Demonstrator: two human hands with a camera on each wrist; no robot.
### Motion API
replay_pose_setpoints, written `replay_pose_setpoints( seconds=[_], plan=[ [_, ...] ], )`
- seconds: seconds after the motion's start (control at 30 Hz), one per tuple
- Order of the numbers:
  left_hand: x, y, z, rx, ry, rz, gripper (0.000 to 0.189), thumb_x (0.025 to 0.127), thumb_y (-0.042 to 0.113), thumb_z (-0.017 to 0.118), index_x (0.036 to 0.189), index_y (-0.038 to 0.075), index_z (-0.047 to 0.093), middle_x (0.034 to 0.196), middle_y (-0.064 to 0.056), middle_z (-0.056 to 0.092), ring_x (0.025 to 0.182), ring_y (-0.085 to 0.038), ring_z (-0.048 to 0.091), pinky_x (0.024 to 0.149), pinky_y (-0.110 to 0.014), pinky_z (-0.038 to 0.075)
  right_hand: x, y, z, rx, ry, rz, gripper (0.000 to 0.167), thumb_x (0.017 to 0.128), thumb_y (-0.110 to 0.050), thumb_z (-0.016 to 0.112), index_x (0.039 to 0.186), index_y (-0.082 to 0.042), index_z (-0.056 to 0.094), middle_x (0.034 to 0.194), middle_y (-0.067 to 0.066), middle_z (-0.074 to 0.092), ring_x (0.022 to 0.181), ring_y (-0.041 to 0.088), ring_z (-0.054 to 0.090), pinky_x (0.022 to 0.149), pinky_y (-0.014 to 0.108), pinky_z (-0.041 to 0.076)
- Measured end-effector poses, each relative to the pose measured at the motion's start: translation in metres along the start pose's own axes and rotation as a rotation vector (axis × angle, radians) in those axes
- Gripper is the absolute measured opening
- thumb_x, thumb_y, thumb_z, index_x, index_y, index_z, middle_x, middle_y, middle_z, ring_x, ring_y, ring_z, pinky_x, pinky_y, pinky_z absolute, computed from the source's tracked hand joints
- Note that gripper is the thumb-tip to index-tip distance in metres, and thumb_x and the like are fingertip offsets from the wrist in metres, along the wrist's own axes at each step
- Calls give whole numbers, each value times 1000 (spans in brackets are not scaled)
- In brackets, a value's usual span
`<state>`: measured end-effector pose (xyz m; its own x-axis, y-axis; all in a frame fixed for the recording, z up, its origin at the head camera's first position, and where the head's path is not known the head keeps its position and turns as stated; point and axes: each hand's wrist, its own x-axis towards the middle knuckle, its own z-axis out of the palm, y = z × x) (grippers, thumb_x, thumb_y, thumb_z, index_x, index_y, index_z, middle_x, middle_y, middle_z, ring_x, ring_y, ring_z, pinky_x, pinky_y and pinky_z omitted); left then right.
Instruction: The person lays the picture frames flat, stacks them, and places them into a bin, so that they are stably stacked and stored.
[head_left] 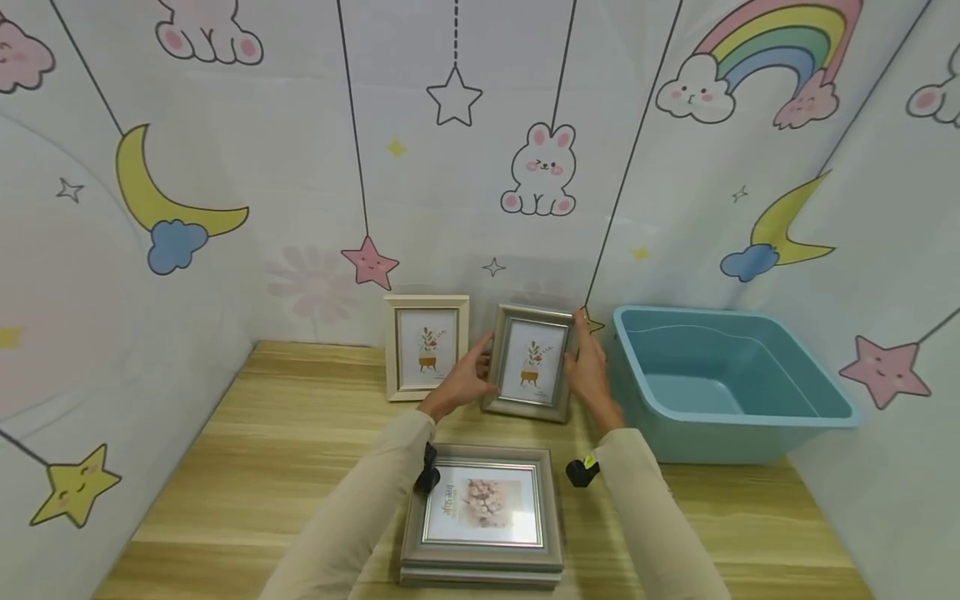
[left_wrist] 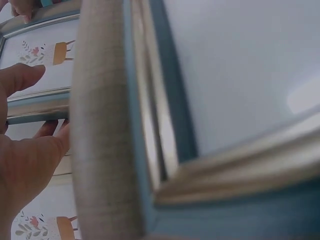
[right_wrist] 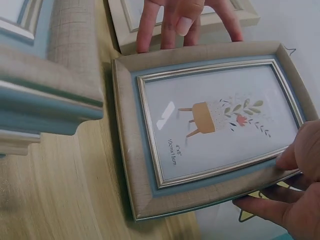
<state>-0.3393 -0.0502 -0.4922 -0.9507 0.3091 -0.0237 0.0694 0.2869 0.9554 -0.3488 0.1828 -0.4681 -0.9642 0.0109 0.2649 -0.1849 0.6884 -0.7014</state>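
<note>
My hands hold a small picture frame [head_left: 529, 313] upright and slightly tilted near the back wall. It has a grey-beige rim, a blue inner band and a print of a plant in an orange pot on legs. At its left side, my left hand [head_left: 465, 382] has the thumb in front and fingers at the edge and behind. My right hand [head_left: 591, 377] pinches the opposite side, with its thumb on the front rim and fingers behind, as the right wrist view shows. Just left stands a cream picture frame [head_left: 390, 350] with the same print.
Larger picture frames [head_left: 480, 557] lie stacked on the wooden table [head_left: 300, 467] between my forearms. A blue plastic basin [head_left: 738, 417] stands at the right. Behind everything hangs a cartoon-printed cloth [head_left: 450, 200].
</note>
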Motion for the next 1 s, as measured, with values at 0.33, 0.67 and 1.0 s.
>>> replay_pose_setpoints(
  seconds=[0.33,0.67,1.0],
  plan=[
    [-5,0,4,-29,-21,8,107,80,-14,69,162,25,11,147,-26,42,129,-44,50,94,-49,56,-11,-5,-1,-72,123,-56,82,88,10,51,158,-26,29,99,22,55,100,41,53,92,60,45],
    [-23,20,6,0,5,73,106,80,-16,66,162,23,12,148,-26,42,133,-47,47,91,-47,57,-32,-30,-29,-82,75,-20,84,94,7,53,159,-33,21,105,19,54,99,37,51,82,54,45],
    [-52,48,-14,28,7,100,109,79,-14,69,162,25,10,146,-27,43,131,-46,50,86,-43,59,-48,-63,-61,-60,23,-206,79,89,8,66,156,-19,32,111,25,60,96,40,65,75,52,56]
  ],
)
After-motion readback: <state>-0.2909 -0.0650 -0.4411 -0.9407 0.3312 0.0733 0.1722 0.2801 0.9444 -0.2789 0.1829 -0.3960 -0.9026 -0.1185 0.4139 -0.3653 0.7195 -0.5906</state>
